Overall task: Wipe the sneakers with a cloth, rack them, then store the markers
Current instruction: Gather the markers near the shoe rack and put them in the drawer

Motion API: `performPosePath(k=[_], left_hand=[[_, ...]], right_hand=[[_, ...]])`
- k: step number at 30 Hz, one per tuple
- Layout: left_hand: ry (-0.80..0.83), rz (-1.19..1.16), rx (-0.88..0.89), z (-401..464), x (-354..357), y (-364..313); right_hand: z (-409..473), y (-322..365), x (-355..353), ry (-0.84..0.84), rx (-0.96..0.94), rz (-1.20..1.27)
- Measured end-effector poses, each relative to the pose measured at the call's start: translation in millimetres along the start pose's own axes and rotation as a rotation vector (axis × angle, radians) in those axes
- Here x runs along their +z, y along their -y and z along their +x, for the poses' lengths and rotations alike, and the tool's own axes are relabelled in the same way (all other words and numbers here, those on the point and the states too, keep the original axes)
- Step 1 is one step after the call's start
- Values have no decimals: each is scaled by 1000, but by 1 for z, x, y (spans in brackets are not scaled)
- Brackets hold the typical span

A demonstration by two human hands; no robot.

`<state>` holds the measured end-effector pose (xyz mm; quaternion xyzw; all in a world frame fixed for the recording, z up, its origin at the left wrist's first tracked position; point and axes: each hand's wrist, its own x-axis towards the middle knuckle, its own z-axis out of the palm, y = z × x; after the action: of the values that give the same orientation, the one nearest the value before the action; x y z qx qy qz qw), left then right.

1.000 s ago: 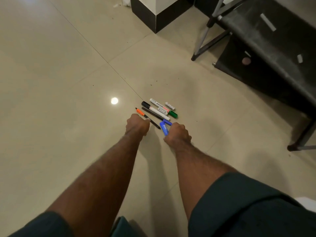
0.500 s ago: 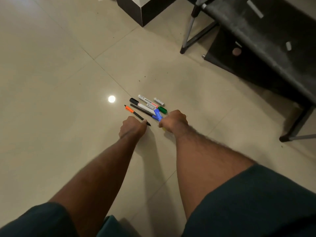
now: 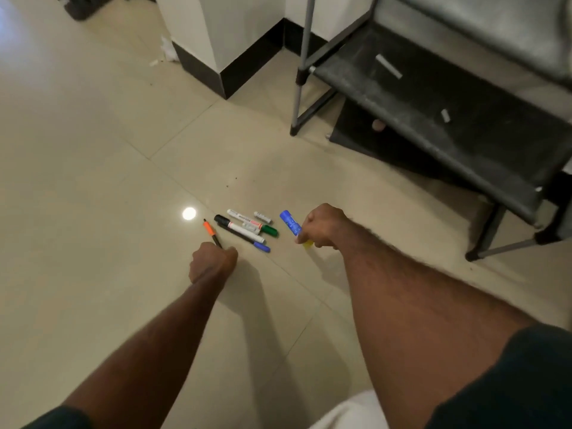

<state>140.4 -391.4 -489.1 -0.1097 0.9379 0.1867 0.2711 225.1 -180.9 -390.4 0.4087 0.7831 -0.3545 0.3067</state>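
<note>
Several markers lie on the tiled floor in a small group (image 3: 246, 227): a black-capped white one, a green-capped one, a thin black pen with a blue cap, and a short white piece. My left hand (image 3: 212, 264) grips the lower end of a thin orange-and-black pen (image 3: 211, 232), whose orange tip points up and left. My right hand (image 3: 322, 226) holds a blue marker (image 3: 290, 222) lifted to the right of the group; a bit of yellow shows under its fingers. No sneakers or cloth are in view.
A dark metal-framed rack (image 3: 433, 119) stands at the right, with small scraps on its shelf. A white pillar with a black base (image 3: 223, 66) is at the back. A bright light reflection (image 3: 189, 213) marks the floor left of the markers.
My right hand has lifted the blue marker out of the group and carried it to the right. My left hand still grips the orange pen.
</note>
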Motion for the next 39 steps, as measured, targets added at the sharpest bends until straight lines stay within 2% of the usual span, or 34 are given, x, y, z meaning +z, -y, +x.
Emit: performPosePath(k=[2, 4, 8, 11, 16, 20, 25, 28, 34, 39], left_hand=[[-65, -45, 60, -2, -15, -20], [-93, -105, 215, -12, -32, -56], [-13, -184, 623, -61, -74, -144], [51, -190, 829, -117, -109, -196], [120, -168, 1039, -227, -144, -242], [188, -156, 1162, -326, -150, -259], [363, -33, 1351, -463, -117, -267], [453, 73, 1426, -543, -72, -260], [726, 432, 1399, -667, 27, -207], [764, 607, 1330, -721, 120, -164]], right_hand=[[-14, -13, -24, -56, -40, 25], [-29, -24, -44, -102, -53, 101], [-75, -33, -89, -161, -84, 218], [-122, -37, -127, -244, -131, 283], [-223, -75, -184, -376, -130, 287], [-303, -134, -207, -544, -131, 412], [-391, -241, -203, -818, -68, 640], [-434, -320, -182, -951, -6, 767], [-509, -468, -111, -1010, 286, 797], [-527, -568, -48, -969, 530, 806]])
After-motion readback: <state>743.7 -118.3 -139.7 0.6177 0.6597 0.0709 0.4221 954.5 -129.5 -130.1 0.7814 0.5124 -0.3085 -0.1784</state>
